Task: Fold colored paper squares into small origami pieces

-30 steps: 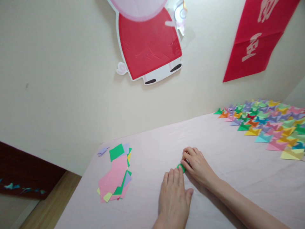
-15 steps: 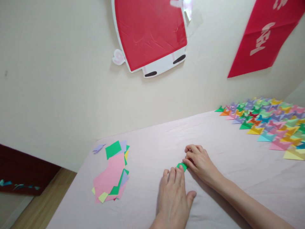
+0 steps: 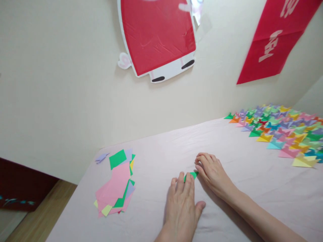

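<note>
A small piece of folded green paper (image 3: 193, 175) lies on the pale cloth, showing as a narrow pointed shape. My left hand (image 3: 181, 198) rests palm down with its fingers stretched out and thumb apart; its fingertips press on the paper's left part and cover some of it. From the right, my right hand (image 3: 213, 173) reaches to the paper's pointed end, its fingers curled and its thumb side at the tip. The exact grip there is partly hidden by the fingers.
Loose coloured paper sheets (image 3: 118, 183) overlap on the left, beside a small folded purple piece (image 3: 102, 158). Many folded paper figures (image 3: 285, 134) stand in rows at the right. A wall (image 3: 75, 101) with red decorations (image 3: 158, 33) rises behind the cloth-covered surface (image 3: 156, 154).
The green paper now shows a narrower, more pointed outline than before. Both hands stay close to it, the left fingers slightly further up. The whole view has shifted a little.
</note>
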Motion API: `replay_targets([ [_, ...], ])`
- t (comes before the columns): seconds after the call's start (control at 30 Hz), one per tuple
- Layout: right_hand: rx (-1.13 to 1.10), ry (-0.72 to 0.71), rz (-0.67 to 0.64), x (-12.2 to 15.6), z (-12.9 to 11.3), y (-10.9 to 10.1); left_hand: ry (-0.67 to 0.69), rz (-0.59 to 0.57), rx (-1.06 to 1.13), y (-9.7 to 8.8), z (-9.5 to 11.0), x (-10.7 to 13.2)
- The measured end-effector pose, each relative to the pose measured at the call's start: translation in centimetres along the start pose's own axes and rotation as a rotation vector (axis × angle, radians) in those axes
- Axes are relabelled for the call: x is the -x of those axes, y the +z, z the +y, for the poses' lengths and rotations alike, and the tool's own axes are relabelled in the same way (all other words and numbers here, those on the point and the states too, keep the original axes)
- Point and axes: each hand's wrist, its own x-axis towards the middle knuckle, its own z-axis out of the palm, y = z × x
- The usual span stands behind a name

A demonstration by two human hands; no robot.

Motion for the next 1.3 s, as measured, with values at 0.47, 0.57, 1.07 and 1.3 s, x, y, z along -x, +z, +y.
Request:
replay_targets([
  [0.47,0.254,-0.006,-0.071,0.2,-1.9,0.7,-0.015,-0.057,0.005,-0.1,-0.8,1.2],
  [0.57,0.242,-0.008,-0.080,0.2,-1.9,0.6,-0.015,0.015,-0.062,0.8,-1.4,2.7],
  [1.07,0.219,0.017,-0.080,0.1,-2.1,0.3,-0.043,0.127,-0.067,1.7,1.7,0.0],
  [1.3,0.212,0.017,-0.041,0.3,-0.7,0.8,-0.025,0.080,-0.047,1.0,0.7,0.5],
])
